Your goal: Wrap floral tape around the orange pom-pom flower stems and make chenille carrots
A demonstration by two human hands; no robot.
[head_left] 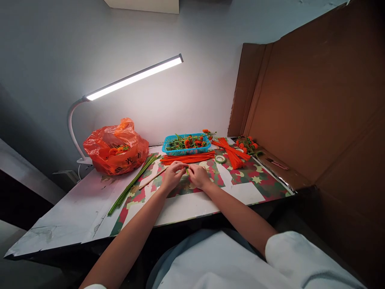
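Observation:
My left hand (173,175) and my right hand (198,176) meet over the middle of the table, fingertips pinched close together. Something small and greenish shows between them, mostly hidden by the fingers, so I cannot make out what it is. Just behind the hands lies a row of orange fuzzy stems (192,157). A thin wooden stick (153,178) lies to the left of my left hand. Beyond my right hand is a roll of pale green tape (220,159). Farther right, a bundle of orange fuzzy stems (231,154) is gathered tight in its middle.
A blue basket (186,151) of orange flowers and green stems stands at the back. Left are long green stems (132,186), an orange plastic bag (117,150) and a lit lamp (135,78). More orange flowers (246,145) lie right, beside a tall cardboard panel (313,92).

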